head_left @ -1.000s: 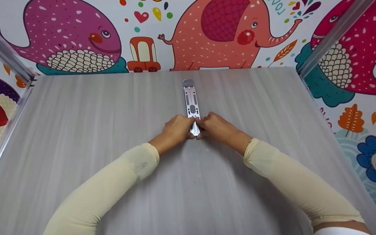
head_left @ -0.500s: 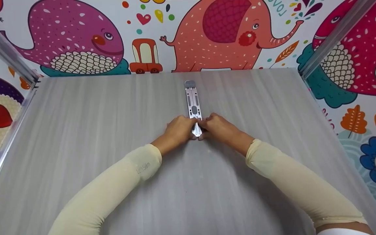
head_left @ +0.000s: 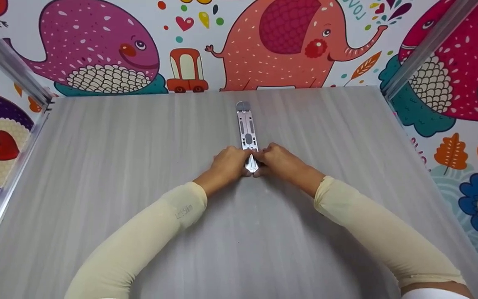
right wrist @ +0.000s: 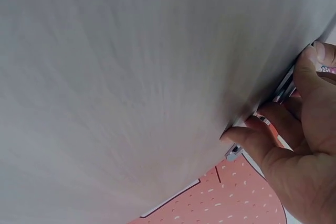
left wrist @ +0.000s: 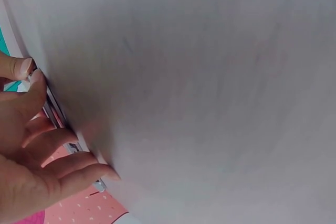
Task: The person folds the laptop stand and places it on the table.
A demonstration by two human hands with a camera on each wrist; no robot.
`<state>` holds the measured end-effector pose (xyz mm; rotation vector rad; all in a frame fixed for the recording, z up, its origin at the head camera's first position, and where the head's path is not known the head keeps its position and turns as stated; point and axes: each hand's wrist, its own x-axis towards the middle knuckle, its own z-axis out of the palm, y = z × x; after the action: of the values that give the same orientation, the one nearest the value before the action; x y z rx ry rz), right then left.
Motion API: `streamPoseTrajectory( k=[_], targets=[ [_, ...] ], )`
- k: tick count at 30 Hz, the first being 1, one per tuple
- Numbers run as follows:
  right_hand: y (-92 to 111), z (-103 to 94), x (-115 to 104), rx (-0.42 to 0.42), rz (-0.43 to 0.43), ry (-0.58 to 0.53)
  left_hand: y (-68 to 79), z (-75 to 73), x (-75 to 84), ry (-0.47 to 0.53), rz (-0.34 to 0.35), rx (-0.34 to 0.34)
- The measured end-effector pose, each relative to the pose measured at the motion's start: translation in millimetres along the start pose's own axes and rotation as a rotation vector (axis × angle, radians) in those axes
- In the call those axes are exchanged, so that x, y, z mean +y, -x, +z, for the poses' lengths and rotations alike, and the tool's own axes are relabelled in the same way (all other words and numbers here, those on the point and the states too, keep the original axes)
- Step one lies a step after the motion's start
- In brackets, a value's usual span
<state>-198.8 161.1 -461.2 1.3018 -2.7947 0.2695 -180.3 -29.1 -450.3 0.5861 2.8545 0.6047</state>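
Note:
A folded silver laptop stand [head_left: 247, 124] with long slots and a grey pad at its far end lies lengthwise on the table. My left hand [head_left: 230, 163] holds its near end from the left side, thumb towards the top. From the other side my right hand [head_left: 279, 161] grips the same end, and the two thumbs almost meet over it. In the left wrist view, the left hand's fingers [left wrist: 76, 174] reach along the stand's edge [left wrist: 100, 185] down to the tabletop. The right wrist view has the right hand [right wrist: 302, 140] mirroring this, with the stand's tip [right wrist: 233, 152] beyond the fingers.
The wood-grain tabletop [head_left: 139, 137] surrounds the stand. Behind it rises a wall [head_left: 210, 37] printed with cartoon animals. Metal posts stand at the back left [head_left: 19, 66] and back right [head_left: 425, 54] corners.
The head view has shifted slightly, so the scene sits a little further right. Both hands keep their hold on the stand's near end, with no clear movement of it on the table.

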Motion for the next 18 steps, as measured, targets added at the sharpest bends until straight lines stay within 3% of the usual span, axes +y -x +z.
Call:
streamPoseTrajectory(
  k=[8, 12, 15, 18],
  targets=[
    [-3, -1.6, 3, -0.067, 0.04, -0.075, -2.3, 2.6, -4.5, 0.004, 0.043, 0.014],
    [-3, -7.7, 7, -0.12, 0.07, -0.179, -1.8, -0.9, -8.9, 0.04, 0.075, -0.02],
    [1, -12.3, 14, -0.11, 0.088, -0.249, 1.5, -7.6, -16.3, 0.1, 0.095, -0.059],
    [10, -17.3, 22, -0.048, 0.135, -0.257, 8.6, -18.8, -27.7, 0.146, 0.059, -0.077]
  ],
)
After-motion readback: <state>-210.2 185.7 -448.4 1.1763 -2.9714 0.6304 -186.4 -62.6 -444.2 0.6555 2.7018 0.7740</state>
